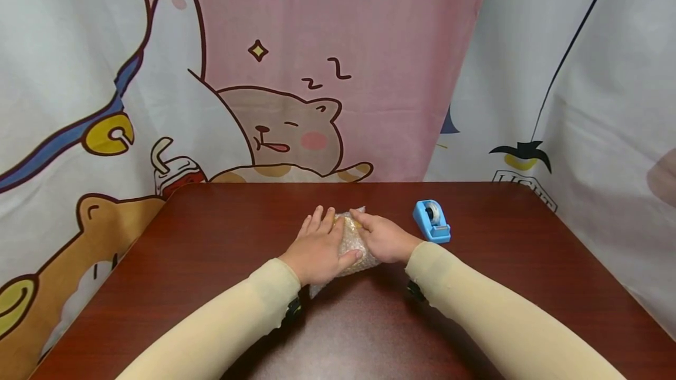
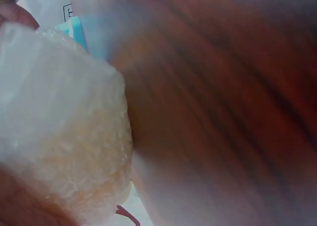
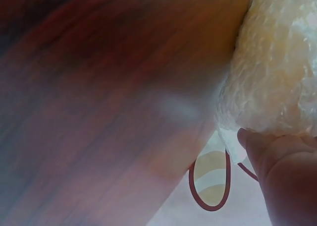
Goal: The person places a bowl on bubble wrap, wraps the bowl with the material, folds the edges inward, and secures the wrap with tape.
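A bubble-wrap package (image 1: pixel 351 238) lies on the table between both hands, with something yellowish showing through the clear wrap. Over its left side spreads the left hand (image 1: pixel 315 255), fingers straight and pointing away, its thumb stretched across the wrap. The right hand (image 1: pixel 389 239) holds the package at its right side, most of its fingers hidden. In the left wrist view the bulging wrap (image 2: pixel 74 132) fills the left part, the left hand blurred at the lower corner. The right wrist view shows a digit of the right hand touching the wrap's (image 3: pixel 277 62) lower edge.
A blue tape dispenser (image 1: pixel 432 221) with a clear roll stands to the right, beyond the right wrist. The table (image 1: pixel 222 239) is dark reddish wood. Behind it hangs a curtain (image 1: pixel 391 75) with cartoon animals. Both wrists carry small black devices under cream sleeves (image 1: pixel 475 298).
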Demonstrator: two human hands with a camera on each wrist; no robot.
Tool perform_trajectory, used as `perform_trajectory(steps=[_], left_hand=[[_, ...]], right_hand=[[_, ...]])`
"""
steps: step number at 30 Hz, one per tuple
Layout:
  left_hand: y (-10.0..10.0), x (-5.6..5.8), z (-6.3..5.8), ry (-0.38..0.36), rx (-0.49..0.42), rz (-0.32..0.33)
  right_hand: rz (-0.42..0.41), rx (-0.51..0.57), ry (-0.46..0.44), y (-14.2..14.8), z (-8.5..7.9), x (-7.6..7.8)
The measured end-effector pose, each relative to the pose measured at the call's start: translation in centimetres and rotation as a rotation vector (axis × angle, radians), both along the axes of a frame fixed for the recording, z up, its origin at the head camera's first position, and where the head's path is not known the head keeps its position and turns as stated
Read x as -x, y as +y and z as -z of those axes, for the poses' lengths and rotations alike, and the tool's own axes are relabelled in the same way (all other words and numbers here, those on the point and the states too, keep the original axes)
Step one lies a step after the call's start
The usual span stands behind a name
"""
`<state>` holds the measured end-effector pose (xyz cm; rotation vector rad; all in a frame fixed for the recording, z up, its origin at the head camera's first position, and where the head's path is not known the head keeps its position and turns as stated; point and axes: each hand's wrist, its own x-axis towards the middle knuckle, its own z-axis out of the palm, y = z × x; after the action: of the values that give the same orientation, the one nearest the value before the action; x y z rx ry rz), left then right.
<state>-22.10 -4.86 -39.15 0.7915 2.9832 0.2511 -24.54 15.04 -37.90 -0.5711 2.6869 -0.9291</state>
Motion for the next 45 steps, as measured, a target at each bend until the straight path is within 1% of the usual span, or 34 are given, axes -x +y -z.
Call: perform_trajectory(steps=[5, 9, 14, 25, 30, 38, 45], left_hand=[[-0.08, 0.18, -0.04, -0.006, -0.013, 0.015], [0.00, 0.19, -0.13, -0.028, -0.036, 0.006], [0.23, 0.09, -0.17, -0.029, -0.054, -0.007], [0.46, 0.21, -0.02, -0.021, -0.057, -0.028], [0.36, 0.27, 0.06, -0.019, -0.055, -0.017], [0.07, 0.51, 0.07, -0.056, -0.048, 0.003], [0.20, 0.54, 0.16, -0.034, -0.053, 0.015]], right_hand=[[-0.001, 0.002, -0.009, 0.04, -0.05, -0.02], [0.000, 0.003, -0.021, 0.09, -0.09, -0.06], [0.002, 0.009, -0.031, 0.24, -0.10, -0.12], [-0.033, -0.024, 0.016, 0.47, 0.09, -0.23], [-0.026, -0.032, 0.007, 0.49, 0.21, -0.33], [-0.032, -0.054, 0.003, 0.47, 0.43, -0.33], [-0.035, -0.058, -0.001, 0.53, 0.38, -0.29]])
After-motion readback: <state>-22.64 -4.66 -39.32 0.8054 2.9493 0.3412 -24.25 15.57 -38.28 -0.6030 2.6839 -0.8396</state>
